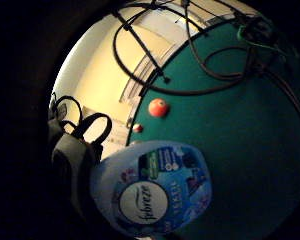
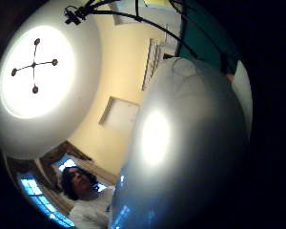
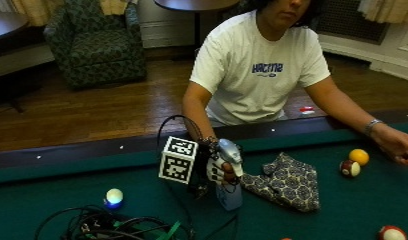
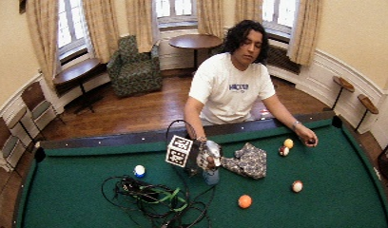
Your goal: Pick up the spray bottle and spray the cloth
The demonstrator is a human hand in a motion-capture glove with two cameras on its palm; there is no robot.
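A tangle of black cables point(image 3: 111, 225) with a green strap lies nearest on the green felt pool table point(image 3: 51, 195), to the left of the spray bottle. Just beyond it, the pale blue plastic spray bottle with a silver-grey trigger head point(image 3: 228, 170) stands upright, its base close to the felt; whether it touches cannot be told. The gloved right hand point(image 3: 216, 172) is wrapped around the bottle's neck and upper body, fingers curled around it. The person's bare left hand point(image 3: 397, 145) rests well apart at the far right of the table, near a yellow ball point(image 3: 358, 156) and a dark red striped ball point(image 3: 350, 168).

The crumpled cloth, navy and cream with a round printed pattern point(image 3: 284, 182), lies just to the right of the bottle, with its nearest edge almost touching the bottle's base.

The bottle's long axis runs vertically. Its head seems to lean towards the cloth's side, though the nozzle itself is too small to make out. The little finger side palm view shows the bottle's glossy printed label point(image 1: 155, 192) close to the palm.

The bottle is likely rigid, light plastic with a smooth, somewhat slippery body. Liquid inside would keep its weight low. The narrow neck under the trigger seems the natural place to grip, leaving a finger free for the trigger. The cloth looks soft and limp.
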